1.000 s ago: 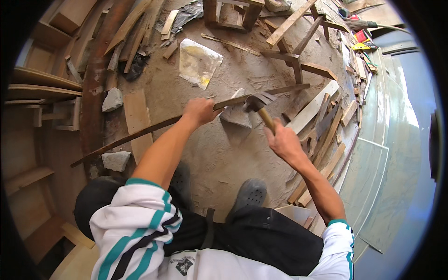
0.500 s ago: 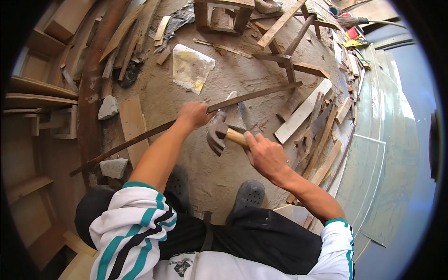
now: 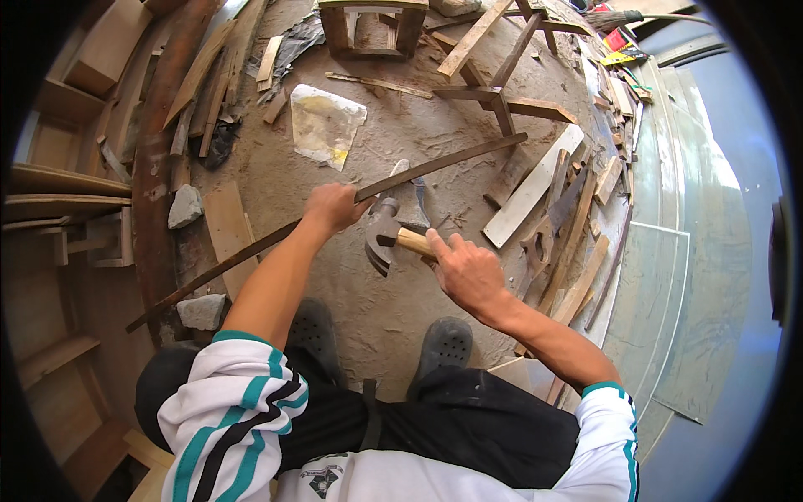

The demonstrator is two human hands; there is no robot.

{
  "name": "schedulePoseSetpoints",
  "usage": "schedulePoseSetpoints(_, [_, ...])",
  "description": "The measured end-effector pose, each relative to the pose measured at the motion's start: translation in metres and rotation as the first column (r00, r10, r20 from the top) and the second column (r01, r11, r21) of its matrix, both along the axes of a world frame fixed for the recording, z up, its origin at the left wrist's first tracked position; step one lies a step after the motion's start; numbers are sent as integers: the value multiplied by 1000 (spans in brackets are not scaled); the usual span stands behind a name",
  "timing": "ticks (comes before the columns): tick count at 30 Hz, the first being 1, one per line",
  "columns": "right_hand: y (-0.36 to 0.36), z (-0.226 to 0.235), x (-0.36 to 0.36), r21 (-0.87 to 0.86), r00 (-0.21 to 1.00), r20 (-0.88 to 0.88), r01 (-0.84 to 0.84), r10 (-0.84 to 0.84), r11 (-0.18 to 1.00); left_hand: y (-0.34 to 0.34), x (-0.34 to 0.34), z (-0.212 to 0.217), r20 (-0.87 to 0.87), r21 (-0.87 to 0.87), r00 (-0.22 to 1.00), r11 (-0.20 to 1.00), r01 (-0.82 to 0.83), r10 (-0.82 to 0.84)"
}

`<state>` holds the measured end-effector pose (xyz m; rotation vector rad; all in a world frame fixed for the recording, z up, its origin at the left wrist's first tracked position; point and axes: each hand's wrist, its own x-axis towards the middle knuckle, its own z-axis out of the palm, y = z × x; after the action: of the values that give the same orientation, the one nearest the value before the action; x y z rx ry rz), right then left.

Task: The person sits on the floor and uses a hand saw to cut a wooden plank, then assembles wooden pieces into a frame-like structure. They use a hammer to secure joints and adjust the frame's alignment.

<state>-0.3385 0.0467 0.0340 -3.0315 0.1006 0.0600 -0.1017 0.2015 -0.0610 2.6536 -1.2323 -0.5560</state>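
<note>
My left hand [image 3: 333,207] is closed around the middle of a long, thin wooden strip [image 3: 456,161], which slants from the lower left up to the right. In my right hand [image 3: 467,272] is a claw hammer, gripped by its pale wooden handle [image 3: 415,242]. The dark metal hammer head [image 3: 381,236] is just below the strip, close to my left hand; whether it touches the strip I cannot tell. Beyond the hammer, a tool with a flat blade [image 3: 418,197] lies on the ground, partly hidden by the strip.
A wooden frame with crossed legs [image 3: 502,105] lies ahead, near a small wooden stool [image 3: 374,32]. A stained white sheet [image 3: 327,125] is on the dusty floor. At the right lie a white board [image 3: 533,186], a handsaw [image 3: 539,243] and glass panes [image 3: 661,276]. Wooden cabinets [image 3: 71,335] line the left.
The view has shifted slightly, so the surroundings sit a little further left and up. Both hands keep their grips, and the hammer stays close to the strip.
</note>
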Motion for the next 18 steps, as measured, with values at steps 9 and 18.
schedulePoseSetpoints(9, [-45, 77, 45, 473, 932, 69, 282, -355, 835, -1, -1, 8, -35, 75, 999, 997, -13, 16])
schedulePoseSetpoints(18, [-53, 8, 17, 431, 849, -309, 528, -430, 732, -4, -1, 2, -19, 25, 1000, 1000, -2, 2])
